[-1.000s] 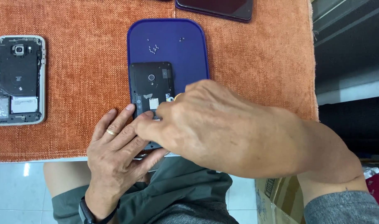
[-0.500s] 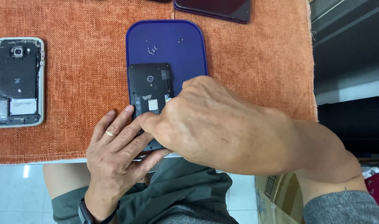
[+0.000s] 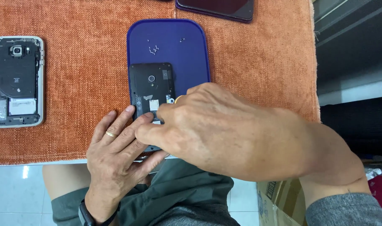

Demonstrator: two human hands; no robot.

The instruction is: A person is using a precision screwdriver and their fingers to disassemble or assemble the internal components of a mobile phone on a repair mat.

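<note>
Seen from the head camera, looking straight down: a person seated at a table works on a black phone with its back cover off (image 3: 151, 90), which lies partly on a dark blue tray (image 3: 170, 37) set on an orange woven mat (image 3: 82, 71). The left hand (image 3: 115, 155), a gold ring on one finger and a dark watch at the wrist, lies flat with its fingers spread loosely along the phone's lower left edge, the fingertips touching the case and bracing it. The right hand (image 3: 224, 129) reaches in from the right and covers the phone's lower half; its fingers are drawn together and pressed down onto the exposed inside near a small pale label, but whether they pinch anything cannot be told, since the back of the hand hides the fingertips. On the bare upper part of the tray lie a few tiny screws (image 3: 154, 50), well apart from both hands. At the mat's left edge rests a second opened phone with a silver frame (image 3: 17, 81), its inner parts showing, untouched. At the top edge, a dark phone lying screen up (image 3: 218, 7) is only partly in view. Below the table edge, the person's grey-green shorts and a cardboard box (image 3: 278, 205) on the pale tiled floor are visible.
</note>
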